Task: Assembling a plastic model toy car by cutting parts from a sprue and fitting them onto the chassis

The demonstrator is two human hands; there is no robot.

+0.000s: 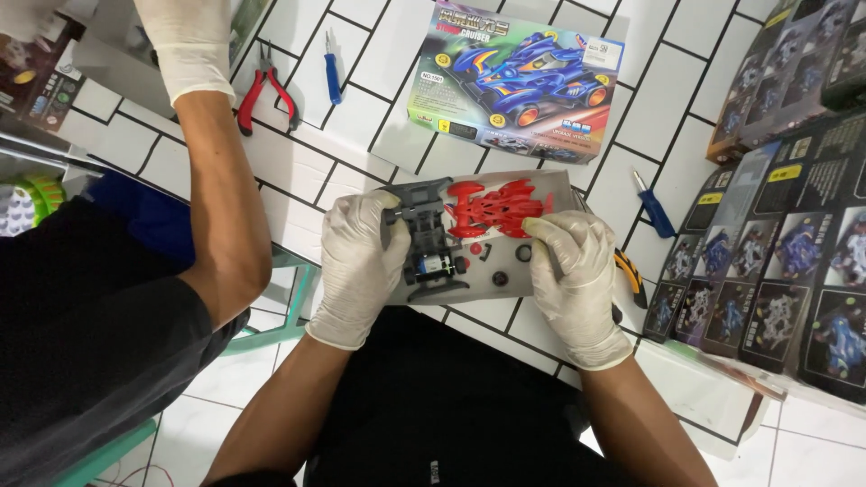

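The left hand point(361, 261), in a pale thin glove, closes on the dark grey chassis point(431, 245) of a toy car, thumb over its top edge, fingers wrapped at its left side. The right hand point(573, 271), gloved the same, pinches the right end of the red body shell point(494, 209), which lies just beside the chassis and touches its front end. Both parts sit over a grey tray point(541, 185) at the near edge of the table point(379, 117); the tray's near rim almost meets that edge. A few small black round parts point(523, 253) lie loose on the tray between the hands.

Past the tray the white tiled top with dark joints is open as far as a flat box point(514, 81), lying askew, with a blue racing car pictured on a bright ground. To its left lie red-handled pliers point(264, 90) and a small blue-handled tool point(333, 72); a blue-handled screwdriver point(653, 209) lies right of the tray, and a yellow-and-black tool point(630, 275) shows partly under the right hand. Dark boxes point(794, 234) with rows of small car pictures crowd the right edge, leaving little room there.

At the left another person's arm point(221, 189), its hand gloved, reaches up across the table's far left corner.
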